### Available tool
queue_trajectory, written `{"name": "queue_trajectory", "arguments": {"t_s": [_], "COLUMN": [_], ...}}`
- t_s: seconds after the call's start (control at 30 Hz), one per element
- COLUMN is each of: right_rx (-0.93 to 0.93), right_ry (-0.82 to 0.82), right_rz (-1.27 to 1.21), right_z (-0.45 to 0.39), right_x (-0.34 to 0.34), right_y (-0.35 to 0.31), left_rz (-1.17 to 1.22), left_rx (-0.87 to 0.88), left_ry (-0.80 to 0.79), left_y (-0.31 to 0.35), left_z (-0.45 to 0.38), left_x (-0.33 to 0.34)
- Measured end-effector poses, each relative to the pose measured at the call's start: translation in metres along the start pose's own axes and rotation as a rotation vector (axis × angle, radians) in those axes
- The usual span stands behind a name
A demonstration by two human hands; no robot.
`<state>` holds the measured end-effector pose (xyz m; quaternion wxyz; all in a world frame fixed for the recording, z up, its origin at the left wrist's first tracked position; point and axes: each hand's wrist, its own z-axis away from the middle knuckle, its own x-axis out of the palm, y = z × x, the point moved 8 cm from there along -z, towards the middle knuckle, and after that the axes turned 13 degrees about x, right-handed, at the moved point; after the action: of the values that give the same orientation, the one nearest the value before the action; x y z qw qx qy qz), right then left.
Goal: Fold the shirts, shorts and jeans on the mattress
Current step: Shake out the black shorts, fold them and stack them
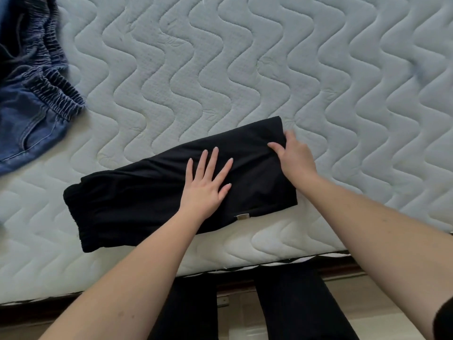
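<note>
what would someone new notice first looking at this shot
The eye goes first to the black folded garment lying on the near part of the white quilted mattress. The left hand presses flat on its middle with fingers spread, while the right hand pinches its far right corner. Next comes the blue denim garment with a gathered elastic waistband, bunched unfolded at the far left.
</note>
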<state>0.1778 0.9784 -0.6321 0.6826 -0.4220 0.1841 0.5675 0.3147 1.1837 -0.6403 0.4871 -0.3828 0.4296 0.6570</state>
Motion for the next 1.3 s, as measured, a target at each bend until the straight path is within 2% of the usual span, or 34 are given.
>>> {"name": "queue_trajectory", "arguments": {"t_s": [0.23, 0.33, 0.47, 0.67, 0.93, 1.03, 1.1, 1.2, 1.3], "right_rx": [0.120, 0.194, 0.132, 0.160, 0.025, 0.005, -0.013, -0.068, -0.145], "right_ry": [0.148, 0.122, 0.115, 0.085, 0.134, 0.082, 0.020, -0.048, -0.091], "right_rz": [0.057, 0.082, 0.136, -0.024, -0.176, -0.210, -0.231, -0.244, -0.204], "right_z": [-0.053, -0.059, -0.046, -0.046, -0.003, 0.023, 0.038, 0.060, 0.080], "right_x": [-0.087, -0.095, -0.082, -0.079, -0.103, -0.103, -0.099, -0.090, -0.077], "right_y": [0.073, 0.095, 0.090, 0.090, 0.061, 0.039, 0.022, -0.009, -0.038], "left_rz": [-0.071, -0.060, -0.063, -0.053, -0.058, -0.027, 0.031, 0.147, 0.136], "left_rx": [0.118, 0.160, 0.149, 0.129, 0.105, 0.120, 0.165, 0.206, 0.131], "left_ry": [0.026, -0.040, -0.114, -0.150, -0.222, -0.249, -0.217, -0.070, 0.048], "left_y": [0.058, 0.068, 0.068, 0.066, 0.068, 0.071, 0.069, 0.051, 0.013], "left_z": [-0.079, -0.083, -0.084, -0.087, -0.088, -0.086, -0.083, -0.066, -0.041], "left_x": [-0.020, -0.006, 0.006, 0.009, 0.005, -0.002, -0.015, -0.043, -0.062]}}
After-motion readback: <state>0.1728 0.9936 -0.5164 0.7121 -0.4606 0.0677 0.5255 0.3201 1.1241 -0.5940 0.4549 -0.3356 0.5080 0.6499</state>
